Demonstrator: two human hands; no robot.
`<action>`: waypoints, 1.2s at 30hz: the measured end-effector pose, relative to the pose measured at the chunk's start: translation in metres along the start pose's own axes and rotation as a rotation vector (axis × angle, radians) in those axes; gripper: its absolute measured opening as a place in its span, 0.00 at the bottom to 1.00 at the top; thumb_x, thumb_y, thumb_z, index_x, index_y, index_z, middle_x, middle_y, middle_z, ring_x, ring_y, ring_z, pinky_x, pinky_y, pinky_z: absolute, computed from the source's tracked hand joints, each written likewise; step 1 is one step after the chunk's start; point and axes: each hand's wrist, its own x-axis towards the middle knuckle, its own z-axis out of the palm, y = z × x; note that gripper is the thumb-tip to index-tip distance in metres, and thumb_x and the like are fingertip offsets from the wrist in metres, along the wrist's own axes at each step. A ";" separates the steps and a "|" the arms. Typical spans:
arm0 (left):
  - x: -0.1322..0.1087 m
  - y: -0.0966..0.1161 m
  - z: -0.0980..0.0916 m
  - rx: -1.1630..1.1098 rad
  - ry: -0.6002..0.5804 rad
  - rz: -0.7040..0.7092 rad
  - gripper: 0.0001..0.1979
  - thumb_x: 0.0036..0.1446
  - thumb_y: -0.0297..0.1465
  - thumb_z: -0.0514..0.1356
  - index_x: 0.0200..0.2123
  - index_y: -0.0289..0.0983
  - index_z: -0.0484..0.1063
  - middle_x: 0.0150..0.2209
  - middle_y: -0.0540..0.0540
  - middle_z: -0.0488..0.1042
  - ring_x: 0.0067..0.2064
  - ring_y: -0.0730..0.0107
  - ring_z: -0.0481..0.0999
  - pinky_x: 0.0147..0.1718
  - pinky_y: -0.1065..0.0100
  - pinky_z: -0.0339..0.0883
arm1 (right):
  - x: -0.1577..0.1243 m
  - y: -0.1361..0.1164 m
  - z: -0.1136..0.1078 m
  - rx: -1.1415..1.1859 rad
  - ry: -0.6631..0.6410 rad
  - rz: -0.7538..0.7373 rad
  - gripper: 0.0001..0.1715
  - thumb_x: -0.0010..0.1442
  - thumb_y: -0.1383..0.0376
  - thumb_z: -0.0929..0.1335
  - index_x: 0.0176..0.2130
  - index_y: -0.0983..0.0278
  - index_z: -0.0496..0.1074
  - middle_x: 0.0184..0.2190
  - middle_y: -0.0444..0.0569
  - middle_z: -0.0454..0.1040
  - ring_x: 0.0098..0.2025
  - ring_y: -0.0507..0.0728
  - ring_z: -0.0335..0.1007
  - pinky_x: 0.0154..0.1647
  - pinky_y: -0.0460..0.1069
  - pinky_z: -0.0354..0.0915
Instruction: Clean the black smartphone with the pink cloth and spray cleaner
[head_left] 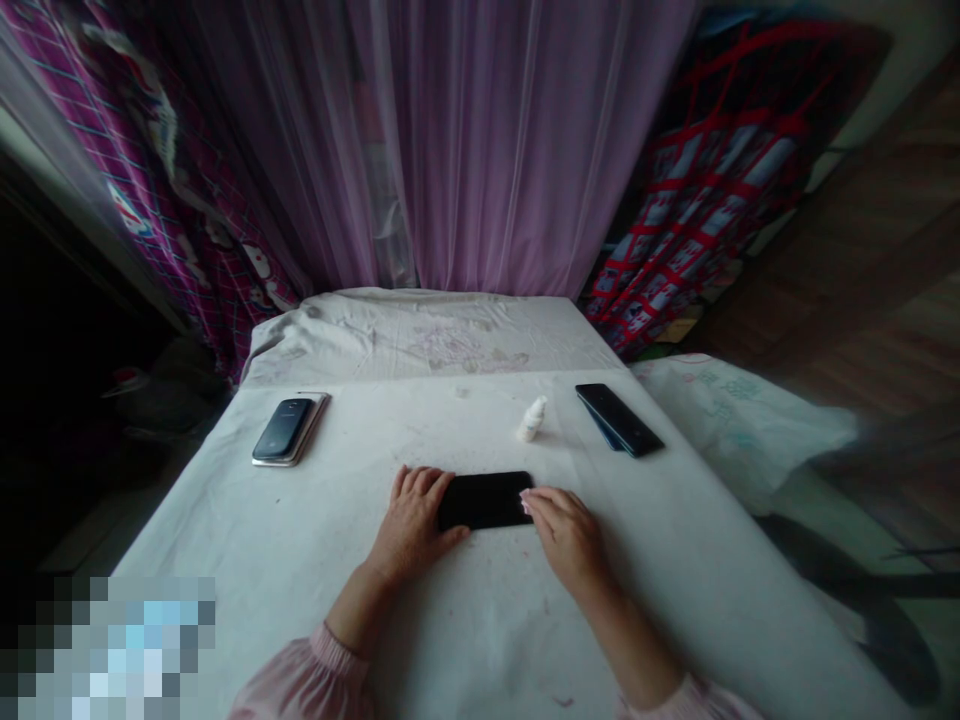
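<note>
Well left of the fingers, a dark blue smartphone (283, 430) lies on a silver phone case (319, 420). At centre, the left hand (409, 525) and right hand (566, 538) meet a black smartphone (486, 500) lying flat on white cloth (465, 630), their fingers (534, 506) against opposite ends; grip or rest, unclear. Just beyond sits a small white bottle (532, 420); farther right, a dark phone (619, 420).
</note>
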 end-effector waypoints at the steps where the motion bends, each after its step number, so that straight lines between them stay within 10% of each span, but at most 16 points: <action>1: 0.000 0.000 0.000 -0.003 -0.005 -0.001 0.33 0.52 0.46 0.65 0.58 0.40 0.65 0.51 0.39 0.70 0.56 0.45 0.66 0.61 0.39 0.47 | -0.005 0.000 -0.002 0.009 0.000 0.004 0.15 0.64 0.71 0.62 0.42 0.60 0.78 0.38 0.50 0.78 0.39 0.55 0.74 0.42 0.49 0.71; 17: 0.002 0.000 -0.002 -0.023 -0.028 -0.007 0.34 0.51 0.49 0.65 0.58 0.41 0.66 0.50 0.40 0.71 0.55 0.46 0.67 0.61 0.39 0.47 | 0.046 -0.040 0.038 -0.033 -0.134 -0.067 0.12 0.63 0.72 0.65 0.40 0.60 0.78 0.38 0.50 0.78 0.39 0.57 0.71 0.43 0.51 0.68; 26: 0.002 0.000 -0.002 -0.019 -0.034 -0.016 0.33 0.52 0.47 0.65 0.58 0.40 0.65 0.51 0.39 0.70 0.56 0.46 0.66 0.61 0.39 0.47 | 0.034 0.006 0.011 -0.077 -0.084 0.019 0.14 0.63 0.72 0.64 0.38 0.60 0.78 0.38 0.50 0.79 0.39 0.57 0.72 0.44 0.51 0.68; 36: 0.001 0.000 -0.001 -0.008 -0.020 -0.003 0.34 0.51 0.48 0.65 0.57 0.39 0.66 0.50 0.39 0.71 0.55 0.47 0.67 0.61 0.40 0.47 | 0.050 -0.037 0.040 -0.034 -0.140 -0.026 0.13 0.63 0.72 0.64 0.37 0.61 0.78 0.38 0.50 0.79 0.38 0.57 0.71 0.43 0.51 0.67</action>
